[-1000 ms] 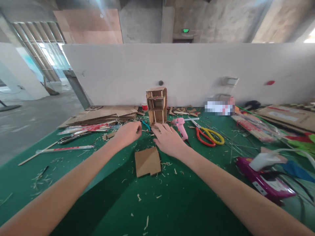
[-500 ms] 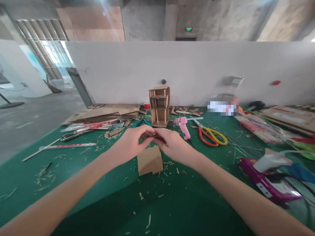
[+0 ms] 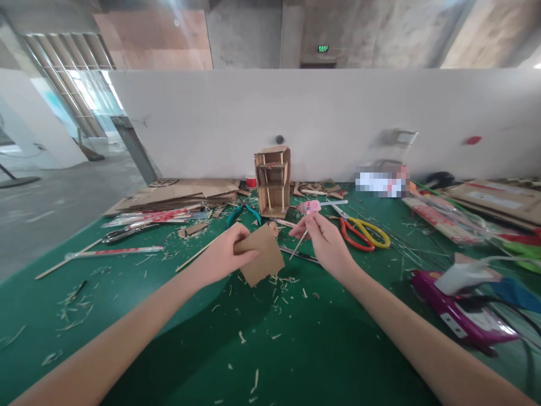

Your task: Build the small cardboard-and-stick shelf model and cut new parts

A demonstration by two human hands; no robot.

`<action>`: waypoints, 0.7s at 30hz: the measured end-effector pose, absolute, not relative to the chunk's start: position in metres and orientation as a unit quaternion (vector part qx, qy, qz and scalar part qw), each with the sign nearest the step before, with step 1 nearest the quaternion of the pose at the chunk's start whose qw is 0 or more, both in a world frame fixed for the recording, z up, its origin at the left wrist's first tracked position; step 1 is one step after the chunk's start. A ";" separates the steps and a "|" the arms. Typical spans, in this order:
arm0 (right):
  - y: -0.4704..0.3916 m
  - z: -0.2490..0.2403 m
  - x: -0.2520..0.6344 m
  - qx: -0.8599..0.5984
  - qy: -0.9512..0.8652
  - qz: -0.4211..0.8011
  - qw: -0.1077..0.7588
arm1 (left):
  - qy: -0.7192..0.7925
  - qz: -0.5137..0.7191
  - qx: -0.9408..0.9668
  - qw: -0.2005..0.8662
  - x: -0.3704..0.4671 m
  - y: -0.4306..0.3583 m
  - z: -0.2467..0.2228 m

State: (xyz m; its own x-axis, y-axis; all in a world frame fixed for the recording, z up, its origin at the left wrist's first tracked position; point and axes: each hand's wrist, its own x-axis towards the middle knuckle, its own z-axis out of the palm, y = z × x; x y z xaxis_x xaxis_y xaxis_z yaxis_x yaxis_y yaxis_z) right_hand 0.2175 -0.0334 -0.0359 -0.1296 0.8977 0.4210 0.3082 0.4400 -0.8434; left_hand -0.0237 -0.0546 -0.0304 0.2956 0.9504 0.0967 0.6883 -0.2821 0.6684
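My left hand [image 3: 228,247] is closed on a small cardboard piece [image 3: 264,256], thumb on top, which it holds tilted over the green tabletop. To the right, fingers of my right hand [image 3: 325,239] pinch a thin wooden stick [image 3: 298,246] pointing down and left, apart from the cardboard. Just behind that hand lies a pink glue gun [image 3: 311,206], its handle covered by my fingers. A cardboard shelf model [image 3: 273,183] with wooden sticks as posts stands upright behind both hands. Between the hands, a slim dark metal tool [image 3: 302,255] rests on the table.
Red-and-yellow-handled scissors [image 3: 364,234] and a purple power strip [image 3: 460,313] lie on the right. Teal-handled pliers [image 3: 243,213] sit before the model. Cardboard sheets [image 3: 181,193] and wrapped sticks [image 3: 116,251] are at left. Wood shavings [image 3: 276,301] litter the green table [image 3: 296,361].
My hands, together before, have moved apart. My left hand has lifted and tilted the cardboard piece off the table. My right hand has shifted right, and the stick now shows in its fingers.
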 end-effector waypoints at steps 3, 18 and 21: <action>-0.034 -0.040 0.218 -0.453 -0.674 0.340 0.474 | 0.503 0.322 0.712 0.370 -0.027 -0.051 -0.033; -0.044 -0.050 0.201 -0.452 -0.719 0.422 0.317 | 0.395 0.451 0.554 0.577 -0.008 -0.060 -0.046; -0.045 -0.050 0.203 -0.471 -0.716 0.407 0.317 | 0.444 0.412 0.627 0.489 -0.011 -0.059 -0.045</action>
